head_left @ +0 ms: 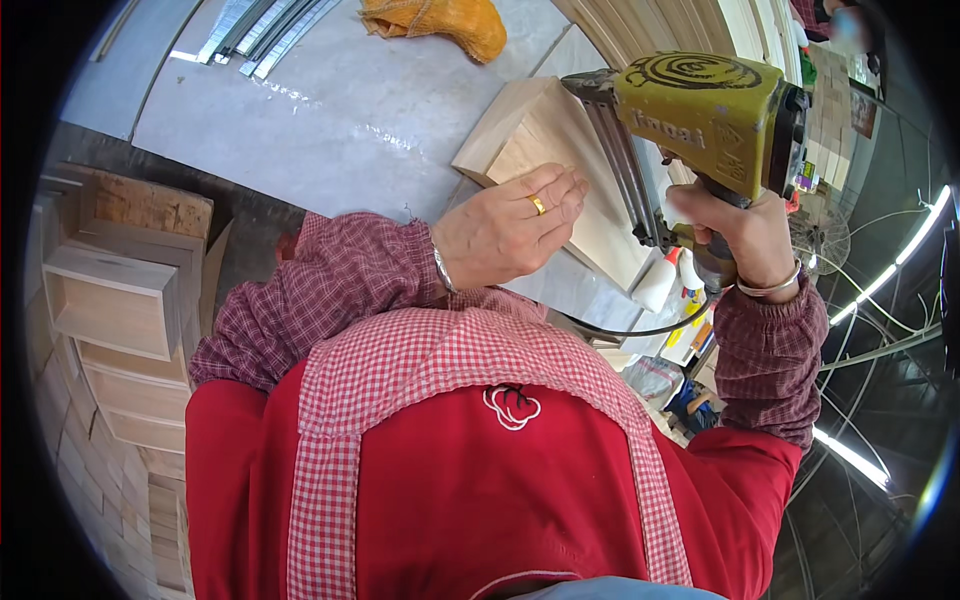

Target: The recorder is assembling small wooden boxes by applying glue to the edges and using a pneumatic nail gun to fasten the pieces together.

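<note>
A pale wooden box (556,128) lies on the grey worktable in front of me. My left hand (515,222), with a gold ring and a bracelet, is at the box's near side, its fingers together and bent over the edge in a grip. The thumb is hidden. My right hand (745,228) is wrapped round the handle of a yellow nail gun (700,112), raised at the box's right. The gun's nose points at the far end of the box, and its long dark magazine runs along the right side. Whether the nose touches the wood, I cannot tell.
Strips of metal nails (268,32) and an orange cloth (440,24) lie on the far part of the worktable (300,130). Long wooden boards (655,28) are stacked at the back. Wooden drawers (115,305) stand at the left. A black hose (645,332) trails from the gun.
</note>
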`<action>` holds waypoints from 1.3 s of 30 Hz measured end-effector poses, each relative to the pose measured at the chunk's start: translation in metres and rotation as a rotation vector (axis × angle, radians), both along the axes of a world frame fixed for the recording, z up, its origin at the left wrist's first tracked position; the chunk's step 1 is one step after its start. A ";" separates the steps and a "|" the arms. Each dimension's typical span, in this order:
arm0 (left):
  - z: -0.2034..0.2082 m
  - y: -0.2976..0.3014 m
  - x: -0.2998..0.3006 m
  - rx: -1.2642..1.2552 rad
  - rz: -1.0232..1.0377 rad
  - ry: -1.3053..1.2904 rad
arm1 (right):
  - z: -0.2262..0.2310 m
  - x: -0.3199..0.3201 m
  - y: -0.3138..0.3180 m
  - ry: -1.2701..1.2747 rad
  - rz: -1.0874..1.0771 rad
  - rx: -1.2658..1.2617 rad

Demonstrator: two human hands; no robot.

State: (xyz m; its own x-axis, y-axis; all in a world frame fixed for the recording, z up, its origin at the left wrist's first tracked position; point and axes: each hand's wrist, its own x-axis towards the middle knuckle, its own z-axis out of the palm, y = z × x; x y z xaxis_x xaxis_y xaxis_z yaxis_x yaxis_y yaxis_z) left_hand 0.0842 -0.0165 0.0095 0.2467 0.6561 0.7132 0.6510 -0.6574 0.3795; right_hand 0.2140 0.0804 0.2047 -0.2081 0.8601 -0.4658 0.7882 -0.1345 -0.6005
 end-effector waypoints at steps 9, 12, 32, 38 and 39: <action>-0.002 -0.001 0.008 0.013 0.022 -0.028 | -0.002 0.001 -0.002 -0.025 0.050 0.041; -0.001 -0.001 0.005 0.015 0.027 -0.021 | -0.001 -0.002 -0.001 -0.102 0.078 0.029; -0.003 0.000 0.005 0.032 -0.067 -0.041 | -0.004 0.020 -0.015 -0.192 0.197 -0.024; -0.005 0.000 0.001 -0.006 -0.077 -0.036 | -0.005 0.012 -0.015 -0.223 0.239 -0.039; -0.005 -0.001 0.001 -0.015 -0.080 -0.032 | -0.006 0.011 -0.014 -0.237 0.242 -0.046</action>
